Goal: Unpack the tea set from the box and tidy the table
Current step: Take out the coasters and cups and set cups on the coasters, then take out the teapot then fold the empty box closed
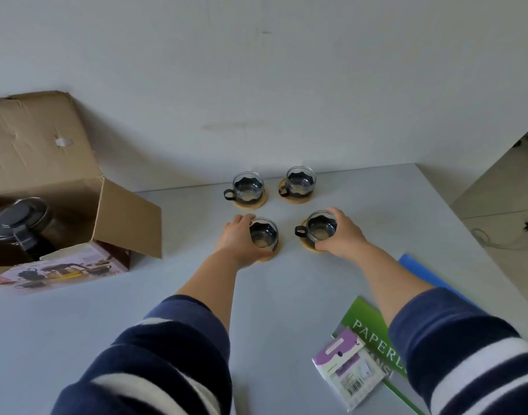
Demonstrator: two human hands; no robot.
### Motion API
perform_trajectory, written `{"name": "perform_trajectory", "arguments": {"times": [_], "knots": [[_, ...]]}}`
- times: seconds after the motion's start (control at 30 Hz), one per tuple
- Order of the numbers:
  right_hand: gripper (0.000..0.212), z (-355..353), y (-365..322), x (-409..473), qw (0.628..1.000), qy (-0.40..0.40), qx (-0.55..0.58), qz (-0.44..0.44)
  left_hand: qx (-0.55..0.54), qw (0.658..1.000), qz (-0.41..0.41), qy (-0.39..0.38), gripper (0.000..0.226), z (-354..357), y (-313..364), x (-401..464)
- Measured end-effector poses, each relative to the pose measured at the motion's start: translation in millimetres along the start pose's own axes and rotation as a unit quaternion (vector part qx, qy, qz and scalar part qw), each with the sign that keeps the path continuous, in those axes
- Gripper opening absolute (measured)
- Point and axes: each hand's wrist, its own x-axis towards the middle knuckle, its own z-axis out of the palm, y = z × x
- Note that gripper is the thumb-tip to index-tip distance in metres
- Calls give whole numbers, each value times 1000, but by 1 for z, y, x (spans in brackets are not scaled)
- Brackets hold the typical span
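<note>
Several glass tea cups with black holders stand on round wooden coasters on the grey table [286, 295]. My left hand [238, 239] wraps around the near left cup [264, 235]. My right hand [342, 235] grips the near right cup [321, 229], whose handle points left. Behind them stand the far left cup [247, 187] and the far right cup [300, 181], untouched. At the left edge the open cardboard box [127, 217] holds a glass teapot [17, 223] with a dark lid.
A green folder [367, 327] marked PAPERLINE, a small purple and white packet [346, 366] and a blue folder [418, 271] lie at the near right. The wall runs right behind the cups. The table's right edge drops to a floor with a cable [496, 238].
</note>
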Motion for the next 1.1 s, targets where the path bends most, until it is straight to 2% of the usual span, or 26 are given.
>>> {"name": "perform_trajectory", "arguments": {"times": [0.27,0.43,0.57,0.67,0.83,1.0,1.1], "knots": [[95,5,7,17,999,-7,-21,-26,26,999,-7,22,91,3,4,1],[104,3,3,18,998,-37,-43,-13,62,998,-8,19,93,4,7,-1],[120,-3,-8,8,988,-56,-143,-11,98,995,-5,21,109,-8,7,-8],[122,-4,-34,-2,975,-43,-212,-54,122,991,-14,54,98,-33,-1,-16],[107,17,-103,-19,955,-58,-256,-139,151,979,-46,126,70,-93,-37,-37],[81,74,-172,-41,937,-101,-263,-205,151,967,-97,180,60,-158,-100,-61],[73,110,-214,-59,938,-124,-212,-243,167,957,-116,207,61,-192,-146,-77]]}}
